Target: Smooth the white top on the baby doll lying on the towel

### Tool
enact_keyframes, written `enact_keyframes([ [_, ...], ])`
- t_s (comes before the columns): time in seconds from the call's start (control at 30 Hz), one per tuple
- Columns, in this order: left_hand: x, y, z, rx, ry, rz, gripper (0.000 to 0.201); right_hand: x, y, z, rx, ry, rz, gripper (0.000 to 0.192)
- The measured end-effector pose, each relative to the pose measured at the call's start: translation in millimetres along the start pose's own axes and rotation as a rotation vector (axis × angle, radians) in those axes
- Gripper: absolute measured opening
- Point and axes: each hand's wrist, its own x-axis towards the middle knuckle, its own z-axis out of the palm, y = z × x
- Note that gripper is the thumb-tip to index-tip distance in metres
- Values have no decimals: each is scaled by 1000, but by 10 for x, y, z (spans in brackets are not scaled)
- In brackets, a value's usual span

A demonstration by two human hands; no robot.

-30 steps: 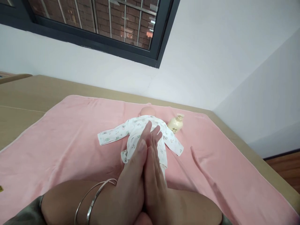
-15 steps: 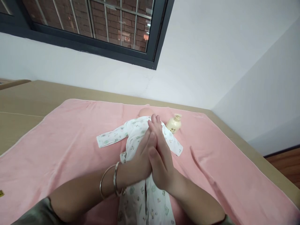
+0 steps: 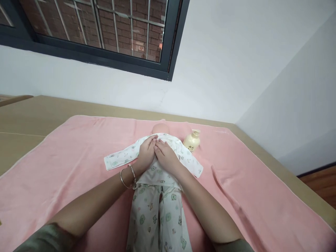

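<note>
A baby-sized figure, apparently a doll, lies on its back in a white printed top [image 3: 157,175] and matching trousers [image 3: 172,213]. Its bare, rounded head [image 3: 160,128] shows at the far end; its face is out of sight. My left hand [image 3: 147,152], with two bangles [image 3: 132,173] on the wrist, rests on the chest with its fingers extended and slightly cupped. Beside it, my right hand [image 3: 166,155] lies flat on the chest, fingers stretched out. The fingertips of both hands meet near the collar. Neither hand holds anything.
A pink blanket [image 3: 78,168] is spread under the figure on a wooden surface [image 3: 65,105]. A cream pump bottle [image 3: 192,140] stands by the figure's shoulder on the right. Behind are a white wall [image 3: 210,70] and a dark-framed window [image 3: 147,71].
My hands were pressed palm to palm, raised above the figure. They have parted and come down onto its chest. The view has shifted slightly.
</note>
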Motion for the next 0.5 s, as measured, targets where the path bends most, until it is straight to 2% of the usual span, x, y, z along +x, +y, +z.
enact_keyframes([
  [0.1,-2,-67,-7,-15,35,-10,25,62,194,-8,-47,-65,-81,47],
  [0.17,-26,-81,-4,-38,52,-1,27,85,275,-17,-108,-63,-59,49],
  [0.3,-70,-86,6,-19,59,28,29,47,201,51,-266,12,239,65],
  [0.37,-77,-88,11,0,72,35,27,-8,79,110,-349,35,308,67],
  [0.43,-77,-94,16,-25,88,35,26,-49,-11,136,-373,-8,203,61],
  [0.5,-77,-106,18,-65,100,38,26,-45,-8,101,-324,-93,12,54],
])
